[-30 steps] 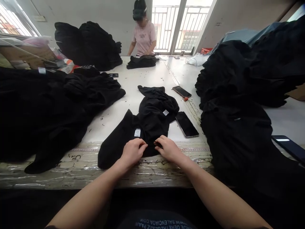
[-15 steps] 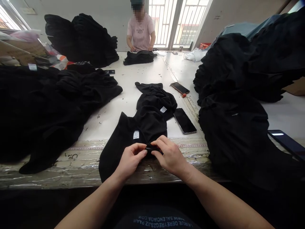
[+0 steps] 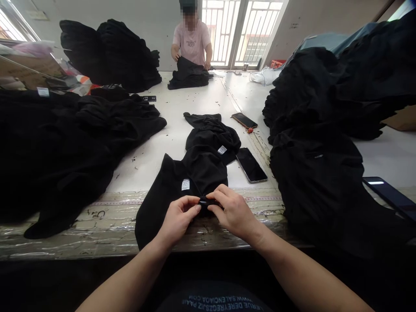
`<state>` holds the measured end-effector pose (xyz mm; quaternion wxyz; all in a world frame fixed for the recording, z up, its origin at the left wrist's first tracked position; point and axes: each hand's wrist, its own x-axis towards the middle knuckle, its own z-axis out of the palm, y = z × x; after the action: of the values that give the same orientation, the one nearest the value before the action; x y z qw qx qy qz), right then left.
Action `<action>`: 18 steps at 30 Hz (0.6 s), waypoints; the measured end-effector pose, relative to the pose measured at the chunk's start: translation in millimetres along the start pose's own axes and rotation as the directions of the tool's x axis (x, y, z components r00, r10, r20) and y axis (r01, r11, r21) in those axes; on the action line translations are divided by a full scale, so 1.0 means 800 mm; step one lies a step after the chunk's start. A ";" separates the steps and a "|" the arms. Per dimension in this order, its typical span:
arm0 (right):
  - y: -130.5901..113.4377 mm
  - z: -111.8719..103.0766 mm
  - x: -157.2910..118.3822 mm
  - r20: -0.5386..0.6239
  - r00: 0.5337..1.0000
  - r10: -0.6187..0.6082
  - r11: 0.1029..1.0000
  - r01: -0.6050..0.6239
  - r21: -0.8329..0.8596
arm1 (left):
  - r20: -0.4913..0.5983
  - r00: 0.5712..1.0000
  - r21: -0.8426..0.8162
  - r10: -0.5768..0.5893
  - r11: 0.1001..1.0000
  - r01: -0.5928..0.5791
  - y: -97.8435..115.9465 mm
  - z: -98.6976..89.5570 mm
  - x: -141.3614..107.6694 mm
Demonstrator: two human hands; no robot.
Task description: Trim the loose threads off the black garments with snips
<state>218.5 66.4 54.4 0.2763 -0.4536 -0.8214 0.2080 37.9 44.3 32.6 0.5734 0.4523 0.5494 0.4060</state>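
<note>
A black garment [image 3: 156, 190] with a white label [image 3: 185, 184] lies at the table's front edge, its lower part bunched between my hands. My left hand [image 3: 177, 219] is closed, thumb and forefinger pinching the cloth. Close beside it, my right hand [image 3: 232, 212] also pinches the cloth, fingers bent over the thumb. In the small gap between the fingertips is a narrow dark strip [image 3: 203, 202] with a glint; what it is I cannot make out. Another crumpled black garment [image 3: 212, 136] with a white label lies just beyond.
Black garments [image 3: 65, 143] are heaped at left, with a tall stack [image 3: 110, 56] behind. More black garments [image 3: 318, 173] pile up on my right. Phones lie at centre right [image 3: 251, 164], farther back [image 3: 244, 120] and far right [image 3: 388, 195]. Across the table [image 3: 182, 102] a person [image 3: 191, 41] handles black cloth.
The person across the table has lifted a corner of black cloth. My hands stay almost in place; the dark strip between my fingertips now shows a brighter glint. The view has shifted slightly.
</note>
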 end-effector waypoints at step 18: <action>0.002 -0.005 0.055 -0.175 0.983 0.049 0.998 -0.057 -0.039 | 0.101 0.979 0.406 0.177 0.891 -0.203 0.023 -0.029 0.003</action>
<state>202.9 105.6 68.5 0.3313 -0.4979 -0.7860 0.1567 15.5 52.9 50.4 0.4386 0.6273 0.5580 0.3205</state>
